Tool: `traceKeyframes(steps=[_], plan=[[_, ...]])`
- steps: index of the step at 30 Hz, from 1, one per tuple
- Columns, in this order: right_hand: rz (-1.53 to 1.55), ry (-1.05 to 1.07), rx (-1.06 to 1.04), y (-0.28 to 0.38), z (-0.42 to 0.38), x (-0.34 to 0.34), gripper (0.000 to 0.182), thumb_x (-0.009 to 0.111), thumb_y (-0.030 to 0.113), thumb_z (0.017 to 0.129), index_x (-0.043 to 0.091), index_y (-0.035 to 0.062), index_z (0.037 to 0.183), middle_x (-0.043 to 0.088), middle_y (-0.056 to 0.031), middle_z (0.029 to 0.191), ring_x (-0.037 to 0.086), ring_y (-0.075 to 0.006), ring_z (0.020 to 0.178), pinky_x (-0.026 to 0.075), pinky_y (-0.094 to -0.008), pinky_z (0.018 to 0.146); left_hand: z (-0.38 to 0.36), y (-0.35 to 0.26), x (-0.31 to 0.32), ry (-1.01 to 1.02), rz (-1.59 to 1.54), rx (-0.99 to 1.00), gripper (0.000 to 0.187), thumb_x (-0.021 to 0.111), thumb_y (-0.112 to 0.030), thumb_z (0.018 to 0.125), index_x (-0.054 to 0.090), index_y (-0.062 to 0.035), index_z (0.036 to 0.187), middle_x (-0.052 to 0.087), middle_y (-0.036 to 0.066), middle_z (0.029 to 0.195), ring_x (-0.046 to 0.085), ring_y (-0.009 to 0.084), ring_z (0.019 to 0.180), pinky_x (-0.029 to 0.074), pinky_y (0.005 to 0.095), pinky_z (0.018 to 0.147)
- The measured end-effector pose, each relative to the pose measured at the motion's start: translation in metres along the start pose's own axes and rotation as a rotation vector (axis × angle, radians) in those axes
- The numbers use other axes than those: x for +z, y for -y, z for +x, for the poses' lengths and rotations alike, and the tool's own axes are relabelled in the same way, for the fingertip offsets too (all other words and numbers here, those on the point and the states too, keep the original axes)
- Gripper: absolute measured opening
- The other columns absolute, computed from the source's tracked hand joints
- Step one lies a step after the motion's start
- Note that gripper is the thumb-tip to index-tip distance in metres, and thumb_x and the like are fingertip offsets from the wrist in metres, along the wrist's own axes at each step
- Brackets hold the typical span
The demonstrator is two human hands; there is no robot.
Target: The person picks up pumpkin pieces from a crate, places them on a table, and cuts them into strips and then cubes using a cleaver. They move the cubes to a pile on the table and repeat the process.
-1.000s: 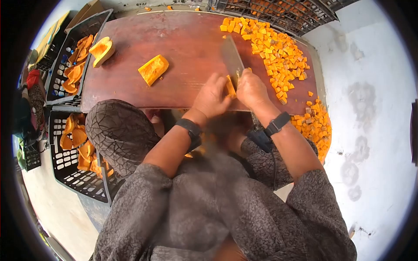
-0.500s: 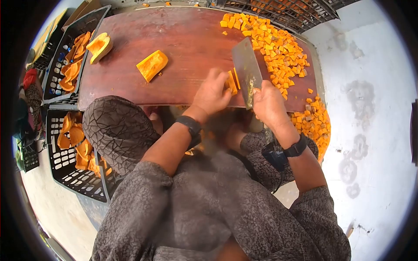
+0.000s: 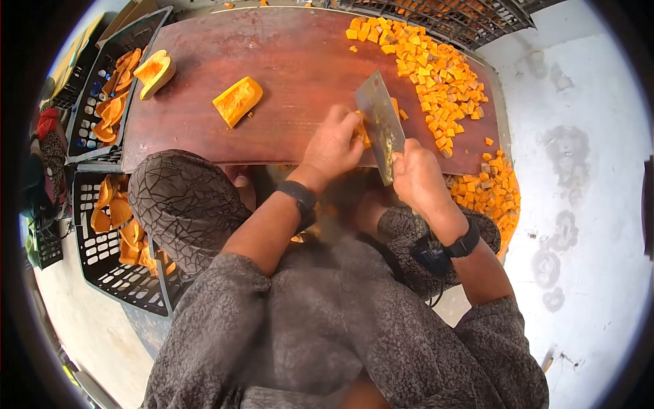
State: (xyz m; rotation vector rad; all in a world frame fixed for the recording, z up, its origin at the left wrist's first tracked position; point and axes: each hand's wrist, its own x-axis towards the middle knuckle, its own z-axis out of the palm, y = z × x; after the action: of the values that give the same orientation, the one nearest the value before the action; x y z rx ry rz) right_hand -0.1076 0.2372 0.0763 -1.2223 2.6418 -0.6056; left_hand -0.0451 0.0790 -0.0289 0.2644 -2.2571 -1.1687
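My right hand [image 3: 420, 176] is wrapped round the handle of a cleaver [image 3: 381, 126], whose broad metal blade has bits of pulp stuck to it. The blade stands right beside a small orange pumpkin piece [image 3: 364, 129], partly hiding it. Fingers of my left hand [image 3: 334, 143] curl over that piece and hold it on the reddish-brown board [image 3: 293, 54]. Just beyond the blade lie small cut bits [image 3: 402, 114]. To the left on the board rest a pumpkin chunk [image 3: 238, 102] and a hollowed pumpkin half [image 3: 155, 73].
Pumpkin cubes [image 3: 436, 82] cover the board's right side, with more cubes [image 3: 487, 191] heaped below its right edge. Black crates [image 3: 122, 273] with pumpkin pieces stand at the left. Another dark crate [image 3: 443, 20] is at the back, and a pale wall [image 3: 572, 170] rises on the right.
The cleaver has shifted a little left and toward me, now covering more of the pumpkin piece. Cut bits show on its far right side. My left hand has barely moved.
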Motion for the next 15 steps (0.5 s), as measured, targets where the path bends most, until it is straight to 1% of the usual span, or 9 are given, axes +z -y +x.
traceKeyframes(steps=[1, 3, 7, 9, 13, 15], plan=[[0.001, 0.001, 0.001, 0.0018, -0.0007, -0.0012, 0.015, 0.052, 0.007, 0.09, 0.048, -0.0063, 0.086, 0.056, -0.0297, 0.07, 0.06, -0.0471, 0.069, 0.047, -0.0478, 0.061, 0.0001, -0.0008, -0.0006, 0.001, 0.0, -0.001, 0.027, 0.059, -0.003, 0.074, 0.057, -0.0028, 0.101, 0.052, 0.019, 0.104, 0.06, 0.0361, 0.088, 0.052, 0.0414, 0.078], [0.031, 0.057, 0.09, 0.0068, -0.0015, -0.0051, 0.014, 0.052, 0.007, 0.089, 0.049, -0.0065, 0.086, 0.056, -0.0321, 0.074, 0.057, -0.0514, 0.079, 0.046, -0.0495, 0.067, 0.0001, -0.0023, -0.0013, 0.0, 0.006, 0.005, 0.03, 0.06, -0.004, 0.074, 0.056, -0.0053, 0.104, 0.051, 0.019, 0.104, 0.057, 0.0391, 0.092, 0.05, 0.0438, 0.079], [0.042, 0.06, 0.076, 0.0047, -0.0037, -0.0049, 0.014, 0.052, 0.006, 0.089, 0.049, -0.0063, 0.086, 0.057, -0.0315, 0.074, 0.057, -0.0504, 0.078, 0.046, -0.0491, 0.066, 0.001, -0.003, -0.0018, 0.001, 0.02, 0.009, 0.03, 0.06, -0.004, 0.074, 0.056, -0.0055, 0.103, 0.052, 0.019, 0.104, 0.058, 0.039, 0.09, 0.051, 0.0436, 0.079], [0.006, 0.089, 0.082, 0.007, -0.0043, -0.0096, 0.014, 0.053, 0.007, 0.088, 0.049, -0.0059, 0.086, 0.057, -0.0309, 0.075, 0.057, -0.0501, 0.079, 0.046, -0.0495, 0.067, 0.0011, -0.0039, -0.0031, 0.024, -0.006, -0.028, 0.027, 0.059, -0.004, 0.075, 0.057, -0.0023, 0.101, 0.052, 0.02, 0.105, 0.057, 0.0395, 0.094, 0.051, 0.0428, 0.082], [-0.011, 0.09, 0.069, 0.0067, -0.0074, -0.009, 0.013, 0.053, 0.007, 0.088, 0.049, -0.0056, 0.087, 0.057, -0.0305, 0.076, 0.057, -0.0499, 0.079, 0.046, -0.0497, 0.068, 0.0014, -0.0047, -0.0032, 0.015, 0.017, -0.022, 0.028, 0.059, -0.004, 0.074, 0.057, -0.0024, 0.102, 0.053, 0.02, 0.104, 0.057, 0.0396, 0.095, 0.051, 0.043, 0.082], [-0.004, 0.1, 0.096, 0.0087, -0.0076, -0.0091, 0.012, 0.053, 0.006, 0.088, 0.049, -0.0051, 0.089, 0.058, -0.0303, 0.076, 0.057, -0.05, 0.08, 0.047, -0.0497, 0.069, 0.0014, -0.0046, -0.0033, 0.015, 0.02, -0.023, 0.029, 0.059, -0.004, 0.074, 0.057, -0.0026, 0.103, 0.053, 0.02, 0.104, 0.057, 0.0399, 0.096, 0.051, 0.0431, 0.083]])
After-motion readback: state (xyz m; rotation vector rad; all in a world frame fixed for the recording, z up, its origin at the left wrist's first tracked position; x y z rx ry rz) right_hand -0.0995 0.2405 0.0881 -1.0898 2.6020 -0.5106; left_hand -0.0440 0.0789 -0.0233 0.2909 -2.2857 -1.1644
